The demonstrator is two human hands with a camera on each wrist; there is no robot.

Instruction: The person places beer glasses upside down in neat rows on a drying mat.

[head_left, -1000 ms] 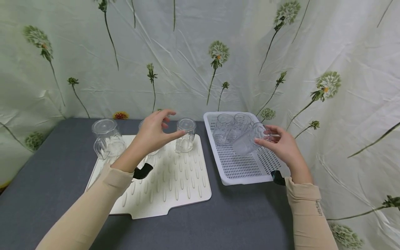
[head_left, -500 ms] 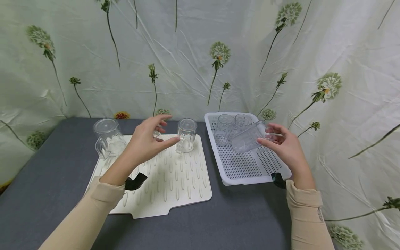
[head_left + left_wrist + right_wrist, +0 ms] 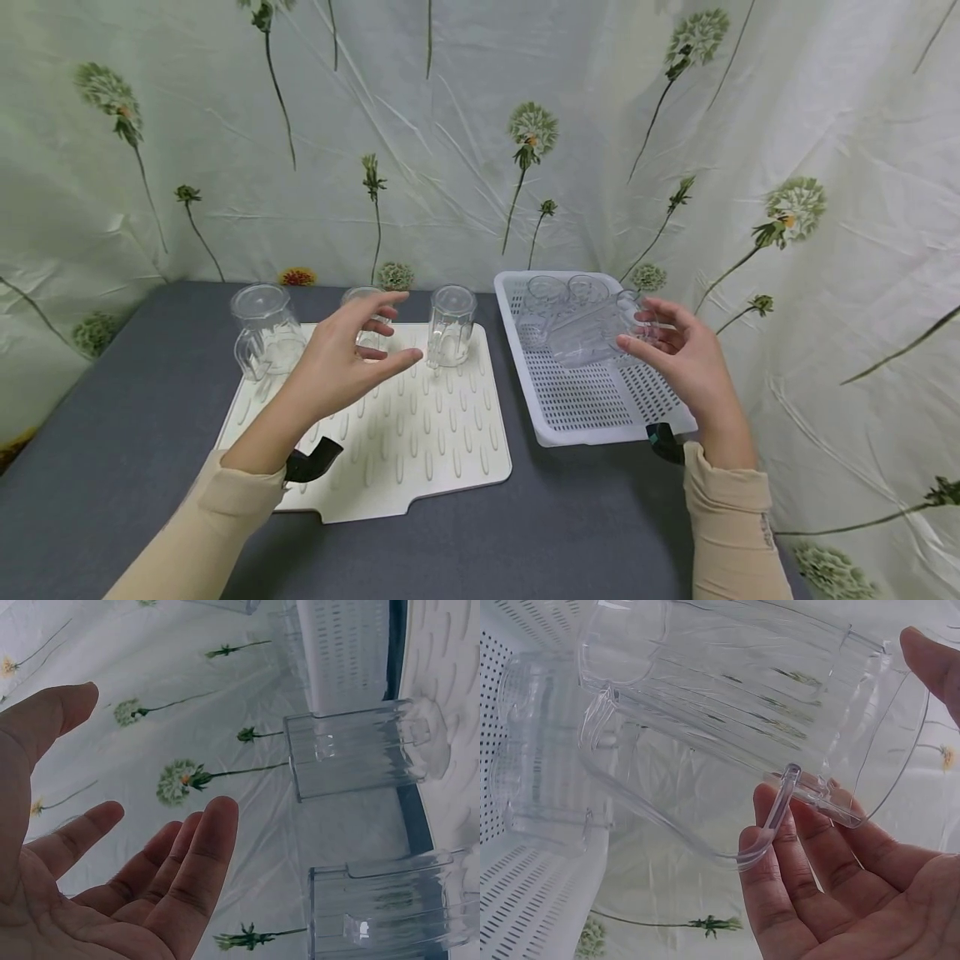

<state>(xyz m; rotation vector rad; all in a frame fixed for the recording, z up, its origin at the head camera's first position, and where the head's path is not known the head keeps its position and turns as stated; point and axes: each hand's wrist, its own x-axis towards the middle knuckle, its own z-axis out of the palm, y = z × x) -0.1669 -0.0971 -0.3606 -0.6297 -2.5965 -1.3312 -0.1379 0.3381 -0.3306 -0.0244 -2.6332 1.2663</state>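
My right hand [image 3: 686,350] pinches a clear glass mug [image 3: 585,335] near its rim, thumb on one side and fingers on the other. This mug lies tilted over the white basket [image 3: 517,375], its base toward the left; the right wrist view shows the fingers beside its handle [image 3: 682,829]. Over the white ridged drying mat [image 3: 420,450], my left hand [image 3: 341,354] holds nothing, with thumb and fingers apart. Three mugs stand upside down on the mat: a left mug [image 3: 272,333], a middle mug [image 3: 358,295] partly hidden by the left hand, and a right mug [image 3: 452,325].
Two more clear mugs, a left one [image 3: 542,292] and a right one [image 3: 587,288], stand at the back of the basket. A dark grey tabletop [image 3: 525,525] lies under everything. Behind it hangs a pale curtain [image 3: 450,167] printed with dandelions.
My left hand has drawn left and toward me, revealing more of the middle mug. The mug in my right hand has tipped closer to horizontal.
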